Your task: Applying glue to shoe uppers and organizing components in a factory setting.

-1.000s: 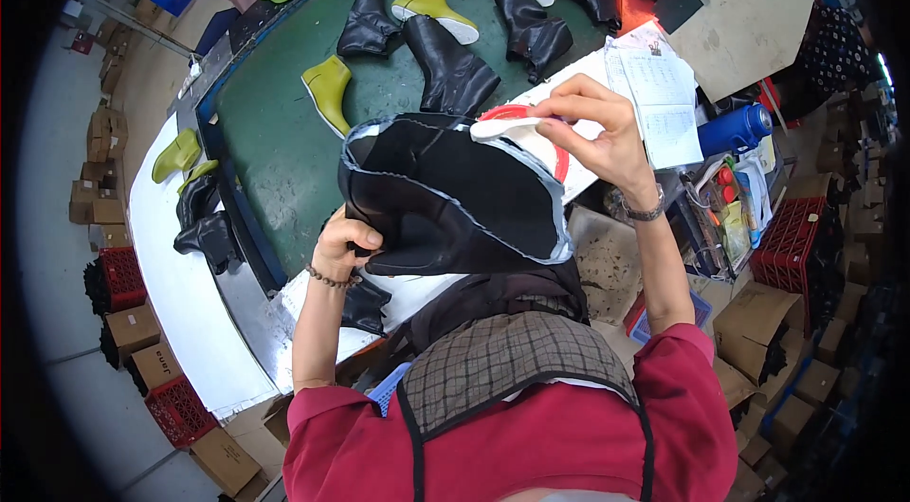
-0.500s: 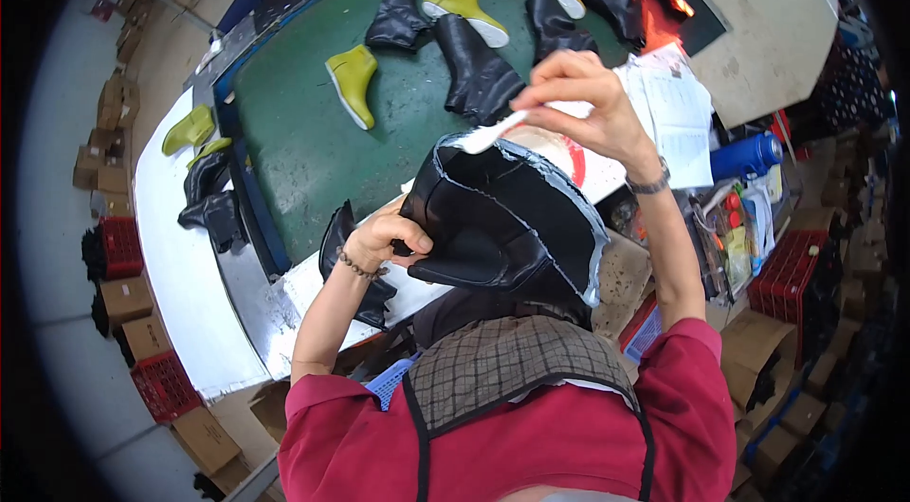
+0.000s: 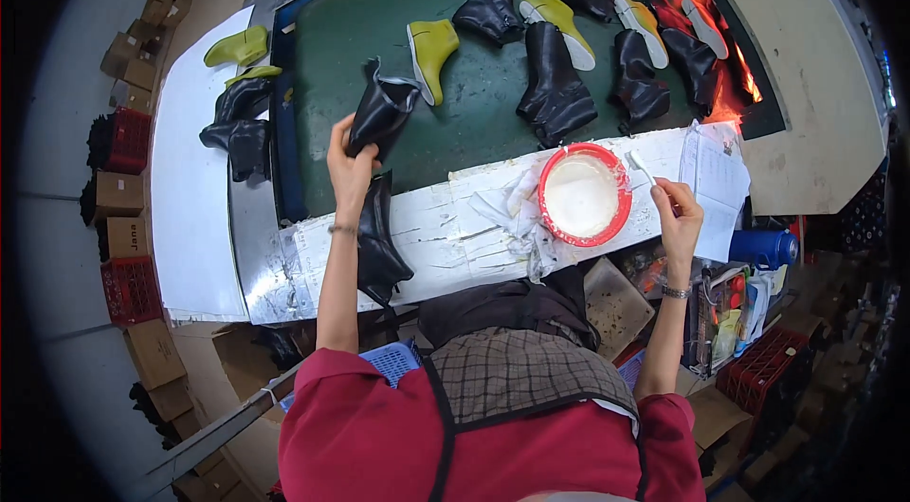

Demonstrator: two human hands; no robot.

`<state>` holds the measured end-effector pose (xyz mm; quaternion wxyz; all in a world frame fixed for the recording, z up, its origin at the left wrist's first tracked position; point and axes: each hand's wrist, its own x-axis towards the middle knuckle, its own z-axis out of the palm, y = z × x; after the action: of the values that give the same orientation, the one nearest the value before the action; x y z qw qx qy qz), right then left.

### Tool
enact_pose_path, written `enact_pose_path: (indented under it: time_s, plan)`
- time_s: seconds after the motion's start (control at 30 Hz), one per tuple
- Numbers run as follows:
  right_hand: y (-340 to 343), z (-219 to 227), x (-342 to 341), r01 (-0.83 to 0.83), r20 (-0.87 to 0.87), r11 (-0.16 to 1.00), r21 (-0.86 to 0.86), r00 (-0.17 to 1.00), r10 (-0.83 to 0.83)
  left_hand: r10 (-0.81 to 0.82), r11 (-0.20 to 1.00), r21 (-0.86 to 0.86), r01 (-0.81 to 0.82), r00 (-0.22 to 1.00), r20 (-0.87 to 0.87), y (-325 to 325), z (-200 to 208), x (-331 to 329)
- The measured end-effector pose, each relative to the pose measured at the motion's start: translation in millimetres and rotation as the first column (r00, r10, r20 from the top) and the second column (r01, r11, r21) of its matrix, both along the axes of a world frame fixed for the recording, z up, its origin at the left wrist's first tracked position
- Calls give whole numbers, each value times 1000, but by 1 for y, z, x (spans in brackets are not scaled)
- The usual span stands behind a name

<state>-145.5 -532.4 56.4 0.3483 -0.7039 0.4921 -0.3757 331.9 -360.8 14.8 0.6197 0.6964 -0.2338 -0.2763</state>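
Note:
My left hand is closed on a black boot upper, held over the near left part of the green belt. Its open top edge faces away from me. Between the fingertips of my right hand is a small white brush, just right of a red bowl of white paste. Another black boot upper lies across the white board, close to my left forearm. A yellow-green shoe last stands on the belt beyond the held upper.
Several black boot uppers and white-soled lasts lie on the belt's far right, by an orange-glowing area. A crumpled cloth touches the bowl. Papers and a blue bottle are at right. More uppers sit left.
My left hand has carried the black boot upper forward and left, from before my chest to over the belt. My right hand has moved right and nearer, off the upper's edge, still holding the brush.

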Motion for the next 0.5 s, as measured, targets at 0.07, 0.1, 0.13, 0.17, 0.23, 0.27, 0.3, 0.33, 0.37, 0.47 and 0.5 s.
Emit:
enact_pose_path:
  time_s: [0.07, 0.1, 0.13, 0.17, 0.23, 0.27, 0.3, 0.33, 0.37, 0.47, 0.5]
  plan:
    - [0, -15, 4, 18, -105, 1000, 14, 994, -16, 90, 996, -53, -73, 802, 590, -15, -47, 29]
    - [-3, -33, 0, 1, -177, 1000, -22, 984, -5, 81, 997, -52, -62, 807, 585, -23, -59, 37]
    - [-4, -44, 2, -12, -283, 1000, -20, 959, 6, 22, 994, 64, -83, 763, 646, -28, -69, 42]
    - [-2, -51, 4, -25, -387, 1000, -16, 922, 17, -45, 978, 178, -111, 717, 696, -30, -77, 45]
    - [5, -58, 17, -24, -491, 999, -46, 871, -1, -142, 965, 255, -61, 696, 704, -31, -79, 40]
    - [10, -55, 23, -2, -552, 999, -39, 833, -19, -127, 963, 246, -111, 619, 775, -28, -66, 30]
    - [13, -55, 28, 9, -614, 999, -46, 788, -35, -107, 960, 226, -165, 531, 841, -20, -54, 20]
    - [15, -58, 32, 6, -682, 997, -83, 729, -61, -118, 949, 259, -177, 563, 818, -4, -48, 11]
    - [15, -64, 35, 0, -742, 993, -121, 664, -90, -128, 938, 291, -187, 592, 795, 15, -43, 1]
    - [10, -99, 48, 11, -815, 978, -209, 551, -180, -209, 686, 618, -384, 709, 673, 60, -38, -54]
    - [13, -104, 53, 14, -815, 978, -210, 550, -183, -229, 600, 677, -427, 719, 656, 72, -46, -65]
